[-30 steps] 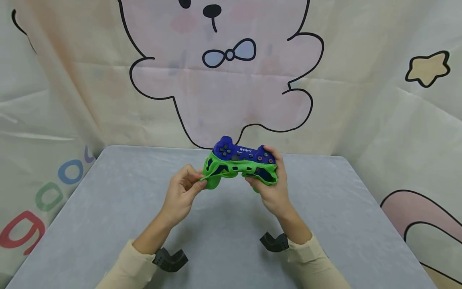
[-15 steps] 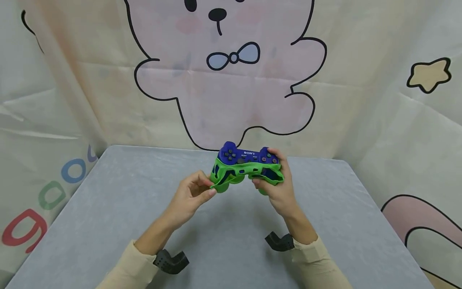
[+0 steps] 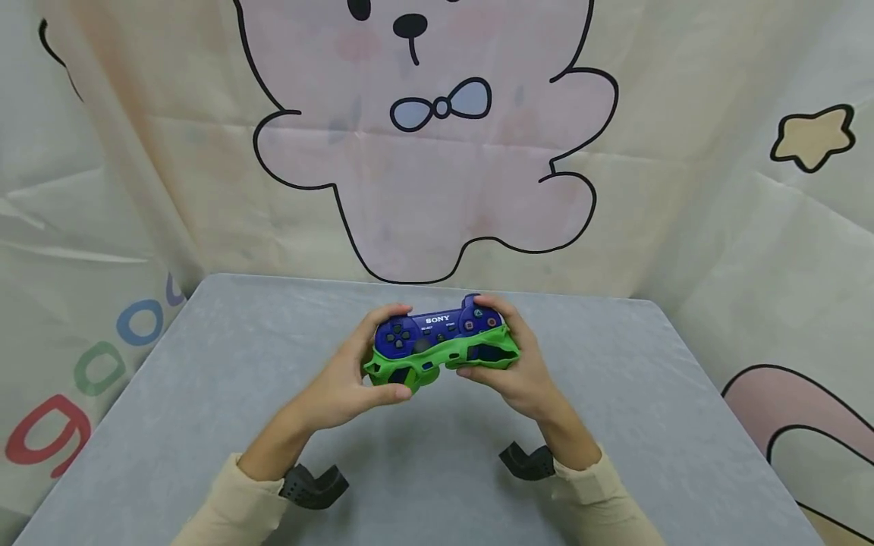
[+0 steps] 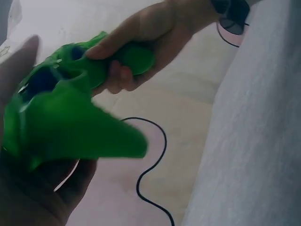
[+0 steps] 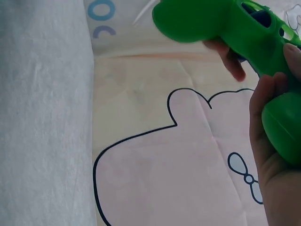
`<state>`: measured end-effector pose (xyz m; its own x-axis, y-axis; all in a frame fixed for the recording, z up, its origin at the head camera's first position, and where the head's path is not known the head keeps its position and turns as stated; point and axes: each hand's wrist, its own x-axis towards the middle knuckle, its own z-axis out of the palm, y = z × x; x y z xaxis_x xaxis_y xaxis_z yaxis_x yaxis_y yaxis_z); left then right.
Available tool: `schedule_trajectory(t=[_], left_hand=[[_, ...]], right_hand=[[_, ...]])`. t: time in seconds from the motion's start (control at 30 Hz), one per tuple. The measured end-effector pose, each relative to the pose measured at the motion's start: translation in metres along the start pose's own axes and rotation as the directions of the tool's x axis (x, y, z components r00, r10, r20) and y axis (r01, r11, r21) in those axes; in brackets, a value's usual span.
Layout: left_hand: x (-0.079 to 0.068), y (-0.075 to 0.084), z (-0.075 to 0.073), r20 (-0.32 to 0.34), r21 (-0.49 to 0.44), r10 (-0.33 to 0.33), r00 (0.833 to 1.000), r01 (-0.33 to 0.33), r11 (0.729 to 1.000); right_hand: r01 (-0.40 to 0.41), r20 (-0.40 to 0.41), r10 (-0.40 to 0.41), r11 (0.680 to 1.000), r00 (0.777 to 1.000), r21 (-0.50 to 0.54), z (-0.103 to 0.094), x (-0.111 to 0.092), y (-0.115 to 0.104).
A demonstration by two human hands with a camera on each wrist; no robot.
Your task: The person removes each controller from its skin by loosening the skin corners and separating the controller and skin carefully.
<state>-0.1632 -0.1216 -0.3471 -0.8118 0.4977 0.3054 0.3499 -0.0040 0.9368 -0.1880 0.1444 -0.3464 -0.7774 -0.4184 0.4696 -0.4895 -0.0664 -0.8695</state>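
Observation:
A blue Sony game controller (image 3: 440,327) is held above the table, its button face towards me. A stretchy green silicone cover (image 3: 444,353) wraps its lower part and grips, while the upper face is bare. My left hand (image 3: 339,388) holds the left end, fingers at the upper left edge and thumb along the bottom. The right hand (image 3: 524,377) grips the right handle, index finger over the top edge and thumb underneath. In the left wrist view the green-covered handle (image 4: 94,127) points away from the left palm. The controller's back is mostly hidden in the head view.
A grey cloth-covered table (image 3: 437,470) lies beneath the hands. Behind it hangs a curtain (image 3: 205,152) printed with a cartoon bear. Black curved mounts (image 3: 315,487) sit at both wrists.
The left hand has let go of the cover's pinched lower left edge and now spans the controller's left end. The controller has moved down and left, and its tilt has reversed, left end lower.

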Motion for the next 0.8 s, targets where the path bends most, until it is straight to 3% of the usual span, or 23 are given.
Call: schedule_trajectory(t=[0.13,0.33,0.57,0.8], left_hand=[[0.002,-0.003,0.007,-0.099,0.007,-0.013,0.995,0.014,1.000],[0.002,-0.004,0.005,-0.263,0.026,0.036,0.964,-0.030,0.999],[0.003,-0.006,0.001,-0.338,-0.035,0.049,0.940,-0.065,0.997],[0.003,-0.007,0.003,-0.394,-0.059,0.004,0.919,-0.029,0.998]], right_hand=[[-0.012,0.012,0.012,1.000,1.000,-0.010,0.004,0.000,0.000],[-0.022,0.022,0.022,1.000,1.000,-0.009,0.005,-0.001,0.001],[-0.019,0.056,0.014,0.997,0.998,0.073,-0.003,0.000,0.003],[-0.067,0.094,0.069,0.997,0.993,-0.024,-0.004,0.001,0.003]])
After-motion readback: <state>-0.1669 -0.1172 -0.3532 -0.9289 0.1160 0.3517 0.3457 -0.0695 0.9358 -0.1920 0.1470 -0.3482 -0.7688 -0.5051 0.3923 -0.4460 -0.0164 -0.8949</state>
